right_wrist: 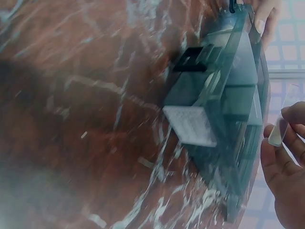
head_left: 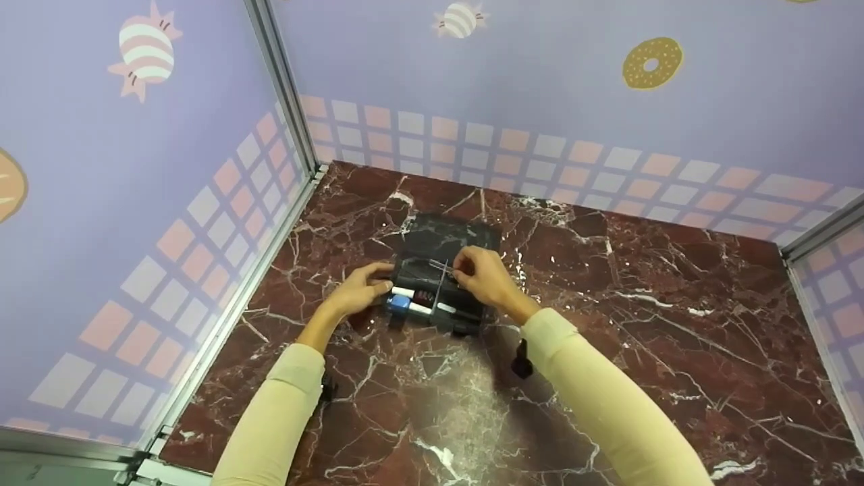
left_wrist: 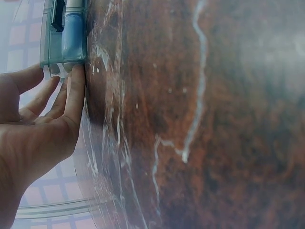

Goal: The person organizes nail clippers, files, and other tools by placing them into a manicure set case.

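Note:
A dark, see-through plastic case (head_left: pixel 449 236) lies on the table with its lid folded back. Inside its front part sit a blue-and-white bottle or tube (head_left: pixel 399 302), white pieces and something dark red; their exact kinds are unclear. My left hand (head_left: pixel 358 290) touches the case's left end, with extended fingers along its edge; the left wrist view shows the fingers against the end wall near the blue bottle (left_wrist: pixel 72 40). Above the case's right half, my right hand (head_left: pixel 487 275) pinches a slim clear strip (right_wrist: pixel 278 133) between thumb and fingers. The strip is apart from the case.
The case stands on a red-brown marbled tabletop (head_left: pixel 675 324). Patterned wall panels (head_left: pixel 553 101) rise behind and at both sides, joined by metal rails (head_left: pixel 283 74). A black latch (right_wrist: pixel 193 59) projects from the case's front.

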Tool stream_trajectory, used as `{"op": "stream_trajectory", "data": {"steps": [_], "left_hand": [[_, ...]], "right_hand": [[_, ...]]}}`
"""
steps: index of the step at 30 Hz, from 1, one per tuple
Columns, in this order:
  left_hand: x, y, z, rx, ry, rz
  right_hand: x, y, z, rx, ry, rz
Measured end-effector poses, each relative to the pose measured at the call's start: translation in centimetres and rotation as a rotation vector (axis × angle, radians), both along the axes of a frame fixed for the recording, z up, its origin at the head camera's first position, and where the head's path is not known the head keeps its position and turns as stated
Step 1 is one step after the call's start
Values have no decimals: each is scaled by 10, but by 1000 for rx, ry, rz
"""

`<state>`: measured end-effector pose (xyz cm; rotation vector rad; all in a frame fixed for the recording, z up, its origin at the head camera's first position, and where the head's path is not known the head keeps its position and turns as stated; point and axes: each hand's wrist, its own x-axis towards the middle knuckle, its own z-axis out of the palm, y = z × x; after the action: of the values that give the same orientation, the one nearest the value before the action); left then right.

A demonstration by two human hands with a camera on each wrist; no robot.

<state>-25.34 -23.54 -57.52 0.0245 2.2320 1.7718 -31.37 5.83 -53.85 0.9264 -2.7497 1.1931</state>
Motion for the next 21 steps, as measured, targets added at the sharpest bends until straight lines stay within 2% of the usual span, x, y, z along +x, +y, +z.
{"op": "stream_trajectory", "data": {"steps": [4,21], "left_hand": [[1,-1,2,7,0,-5],[0,-1,3,-17,-13,7]], "right_hand": [[-5,-16,-1,-17,17,-11],[-9,-55,-16,-37,-52,-58]]}}
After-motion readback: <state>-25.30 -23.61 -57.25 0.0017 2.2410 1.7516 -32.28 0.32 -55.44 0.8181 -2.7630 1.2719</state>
